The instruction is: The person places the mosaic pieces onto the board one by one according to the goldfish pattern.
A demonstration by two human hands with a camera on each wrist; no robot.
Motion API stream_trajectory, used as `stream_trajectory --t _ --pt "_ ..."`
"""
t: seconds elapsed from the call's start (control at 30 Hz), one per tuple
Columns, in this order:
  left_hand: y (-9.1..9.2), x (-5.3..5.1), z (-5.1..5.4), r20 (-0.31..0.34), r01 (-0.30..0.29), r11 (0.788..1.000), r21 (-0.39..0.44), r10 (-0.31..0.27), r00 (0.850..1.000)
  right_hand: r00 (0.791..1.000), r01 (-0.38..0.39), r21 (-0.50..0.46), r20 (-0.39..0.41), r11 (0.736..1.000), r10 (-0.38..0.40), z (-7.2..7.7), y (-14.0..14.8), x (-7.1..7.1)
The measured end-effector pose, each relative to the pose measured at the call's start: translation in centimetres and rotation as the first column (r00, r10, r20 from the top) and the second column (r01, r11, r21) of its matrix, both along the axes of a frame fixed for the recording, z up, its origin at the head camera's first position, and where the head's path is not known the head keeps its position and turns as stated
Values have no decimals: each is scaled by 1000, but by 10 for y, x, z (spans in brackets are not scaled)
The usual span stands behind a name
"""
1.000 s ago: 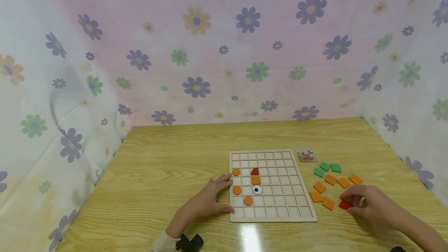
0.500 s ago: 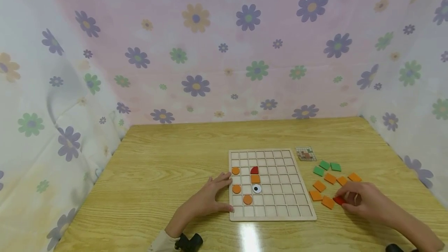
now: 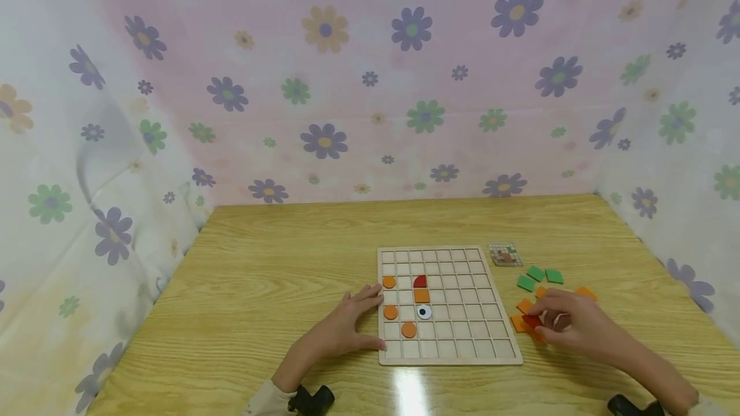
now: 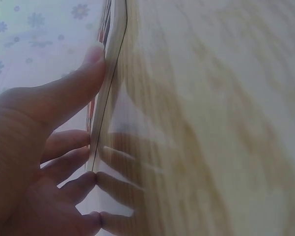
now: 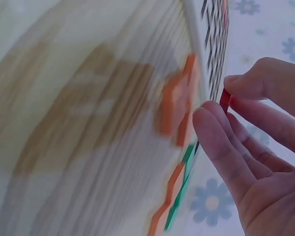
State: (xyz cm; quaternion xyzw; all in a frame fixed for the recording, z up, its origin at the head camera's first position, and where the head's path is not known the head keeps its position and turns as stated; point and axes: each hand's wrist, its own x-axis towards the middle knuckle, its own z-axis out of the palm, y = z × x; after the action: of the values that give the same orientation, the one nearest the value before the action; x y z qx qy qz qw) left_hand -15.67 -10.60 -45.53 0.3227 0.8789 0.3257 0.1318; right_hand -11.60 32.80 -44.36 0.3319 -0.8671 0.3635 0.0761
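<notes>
My right hand (image 3: 586,326) pinches a small red tile (image 3: 531,321) between thumb and fingertips, above the orange tiles right of the board. In the right wrist view the red tile (image 5: 225,101) shows edge-on, off the table. The left hand (image 3: 341,327) rests along the left edge of a wooden grid board (image 3: 462,332), with thumb and fingers spread and touching its rim. On the board lie orange discs (image 3: 408,330), a red quarter-round tile (image 3: 420,282), an orange square tile (image 3: 422,296) and a white eye disc (image 3: 424,312).
Green tiles (image 3: 526,283) lie right of the board. Orange square tiles (image 3: 518,323) lie nearer, partly hidden by the right hand. A small pattern card (image 3: 505,254) sits by the board's far right corner. A flowered cloth (image 3: 370,114) hangs behind the wooden table (image 3: 289,255).
The right hand has carried the red tile left, from the right side of the orange tiles to over them, nearer the board. My left hand has stayed at the board's edge.
</notes>
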Motion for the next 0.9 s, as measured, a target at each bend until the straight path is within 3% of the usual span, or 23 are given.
stream_trajectory --t 0.57,0.9 --pt "0 -1 -1 -16 9 1000 4 -9 1000 985 -97 -78 135 992 107 8 -76 -12" --pt "-1 0 0 -8 1 1000 0 -1 1000 980 -83 -29 176 996 87 6 -109 -15"
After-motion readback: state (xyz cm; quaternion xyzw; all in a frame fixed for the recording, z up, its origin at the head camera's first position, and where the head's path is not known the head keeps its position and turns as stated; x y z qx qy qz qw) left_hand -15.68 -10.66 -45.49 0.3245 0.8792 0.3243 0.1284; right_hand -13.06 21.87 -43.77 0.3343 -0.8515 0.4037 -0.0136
